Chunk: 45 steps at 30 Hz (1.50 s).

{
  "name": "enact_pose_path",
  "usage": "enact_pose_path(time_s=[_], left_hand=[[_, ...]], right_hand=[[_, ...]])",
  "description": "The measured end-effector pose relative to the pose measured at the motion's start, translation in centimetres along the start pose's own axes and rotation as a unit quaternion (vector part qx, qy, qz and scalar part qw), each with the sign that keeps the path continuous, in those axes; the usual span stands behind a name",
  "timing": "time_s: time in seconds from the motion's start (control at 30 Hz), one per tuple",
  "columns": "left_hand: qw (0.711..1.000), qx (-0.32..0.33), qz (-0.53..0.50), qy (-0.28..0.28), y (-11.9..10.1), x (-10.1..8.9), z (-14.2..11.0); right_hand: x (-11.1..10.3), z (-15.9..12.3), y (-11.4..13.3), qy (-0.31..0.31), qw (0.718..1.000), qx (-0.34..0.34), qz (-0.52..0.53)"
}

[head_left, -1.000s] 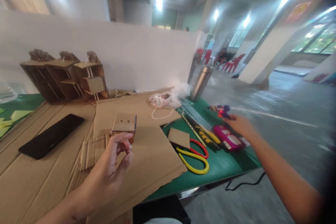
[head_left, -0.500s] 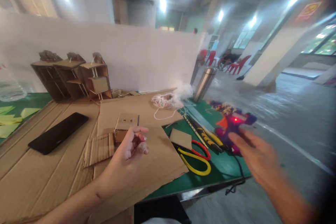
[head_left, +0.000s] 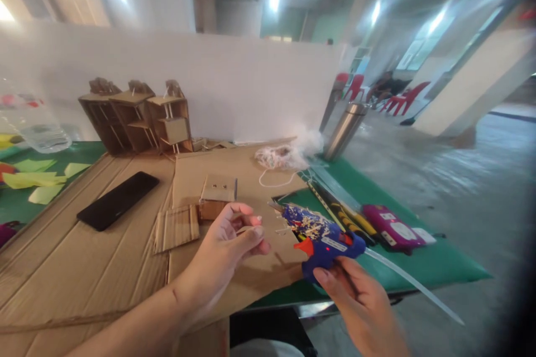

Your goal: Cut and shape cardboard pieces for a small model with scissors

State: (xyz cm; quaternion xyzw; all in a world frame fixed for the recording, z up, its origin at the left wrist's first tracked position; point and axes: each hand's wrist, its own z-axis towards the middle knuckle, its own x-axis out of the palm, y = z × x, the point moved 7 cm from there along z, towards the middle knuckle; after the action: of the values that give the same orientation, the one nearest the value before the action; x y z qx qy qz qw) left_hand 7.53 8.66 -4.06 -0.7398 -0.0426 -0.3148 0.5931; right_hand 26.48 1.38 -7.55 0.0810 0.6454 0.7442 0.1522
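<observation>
My right hand [head_left: 355, 295] grips the handle of a blue hot glue gun [head_left: 329, 248] with an orange trigger and a lit red light. Dried glue strings cover its front, and a clear glue stick [head_left: 414, 284] sticks out of its back. The nozzle points left, toward my left hand. My left hand [head_left: 234, 240] is closed with thumb and fingers together; what sits between them is too small to make out. Just behind it stands a small cardboard box [head_left: 218, 189] with two holes on top. A corrugated cardboard piece [head_left: 178, 228] lies left of the box.
Cardboard sheets [head_left: 125, 268] cover much of the green table [head_left: 444, 259]. On them lies a black phone [head_left: 119, 201]. Cardboard shelf models [head_left: 138, 122], tangled string [head_left: 274, 156] and a steel flask [head_left: 345, 131] stand behind. A purple case [head_left: 389, 227] lies right, near cutters [head_left: 355, 223].
My right hand has brought the glue gun from the table's right side leftward, close to my left hand. The purple case now shows. The view has turned slightly left.
</observation>
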Motion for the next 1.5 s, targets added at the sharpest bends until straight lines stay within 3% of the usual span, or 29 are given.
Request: enact_pose_path(time_s=[0.37, 0.97, 1.5], left_hand=[[0.998, -0.056, -0.033, -0.01, 0.0, 0.5, -0.2], [0.997, -0.066, -0.018, 0.02, 0.7, 0.0, 0.1], [0.998, -0.068, -0.013, -0.003, 0.7, -0.3, 0.2]], right_hand=[[0.7, -0.3, -0.1, 0.024, 0.999, -0.009, -0.036], [0.6, -0.7, -1.9, 0.014, 0.999, 0.008, -0.029], [0.7, -0.8, -2.5, 0.021, 0.999, 0.012, -0.025]])
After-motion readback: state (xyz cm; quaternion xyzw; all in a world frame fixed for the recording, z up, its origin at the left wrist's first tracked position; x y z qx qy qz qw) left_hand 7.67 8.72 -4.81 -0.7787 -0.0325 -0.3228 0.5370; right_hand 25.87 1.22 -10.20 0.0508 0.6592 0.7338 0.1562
